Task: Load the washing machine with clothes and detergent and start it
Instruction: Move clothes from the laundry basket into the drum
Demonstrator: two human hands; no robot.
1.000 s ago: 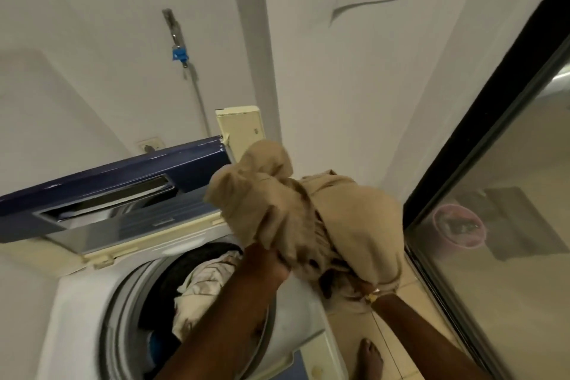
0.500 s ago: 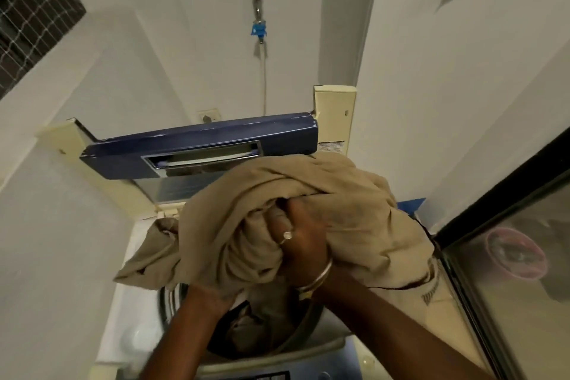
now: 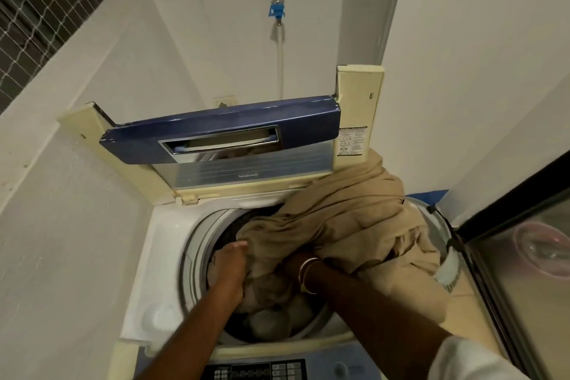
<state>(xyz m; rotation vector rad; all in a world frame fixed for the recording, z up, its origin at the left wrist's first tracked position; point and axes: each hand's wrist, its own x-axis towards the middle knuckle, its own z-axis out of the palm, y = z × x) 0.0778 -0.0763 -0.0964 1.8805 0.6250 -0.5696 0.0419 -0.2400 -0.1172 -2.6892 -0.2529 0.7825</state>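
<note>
Left hand and right hand, grips impossible to tell under fabric, stuff a tan garment into the drum; its right overhang likely needs tucking next.

The washing machine stands with its lid raised. A tan cloth lies across the right rim of the drum, with pale clothes inside.

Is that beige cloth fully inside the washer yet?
Partly: much of the beige cloth drapes over the right rim of the washer.
</note>
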